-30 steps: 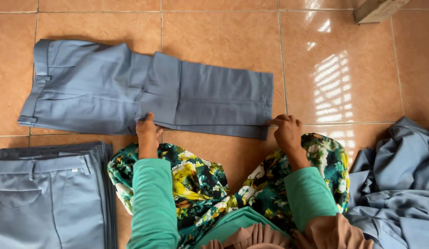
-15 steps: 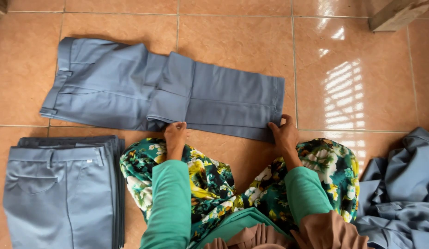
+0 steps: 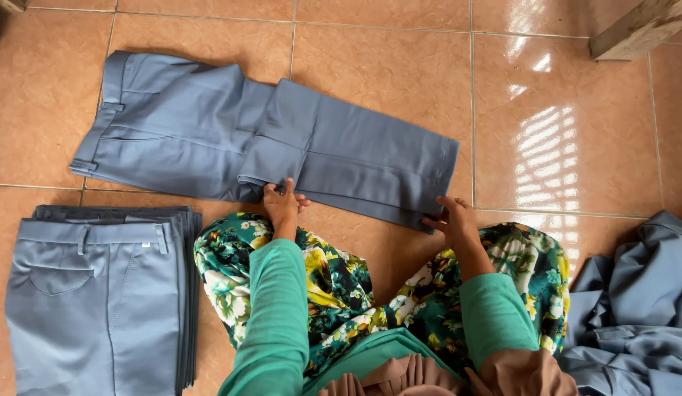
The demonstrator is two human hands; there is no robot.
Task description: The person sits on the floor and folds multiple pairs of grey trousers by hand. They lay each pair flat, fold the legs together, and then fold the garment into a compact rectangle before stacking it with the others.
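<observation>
Altogether, one pair of grey-blue trousers (image 3: 267,143) lies spread flat on the orange tiled floor (image 3: 385,66), stretching from the upper left of the frame toward the centre right, its waistband at the left end and its leg hems at the right, with one fold showing across the middle. Two hands work on it along the near edge. The left hand (image 3: 282,204), at the centre of the frame, rests on the lower edge at the fold, its fingers (image 3: 288,188) pinching the doubled cloth there. The right hand (image 3: 454,220), right of centre, touches the hem corner, its fingers (image 3: 435,221) curled lightly onto the fabric edge; whether they truly grip it I cannot tell. Both arms wear green sleeves (image 3: 271,308), two in all, above a floral skirt (image 3: 341,282) in green, yellow and white that covers the person's two knees at the bottom centre. At the lower left sits one neat stack of folded trousers (image 3: 99,293) of the same grey-blue, several layers deep, though the exact count cannot be read from the edges. At the lower right lies one loose heap of unfolded grey-blue garments (image 3: 634,308). One wooden piece (image 3: 638,29) juts in at the upper right corner.
</observation>
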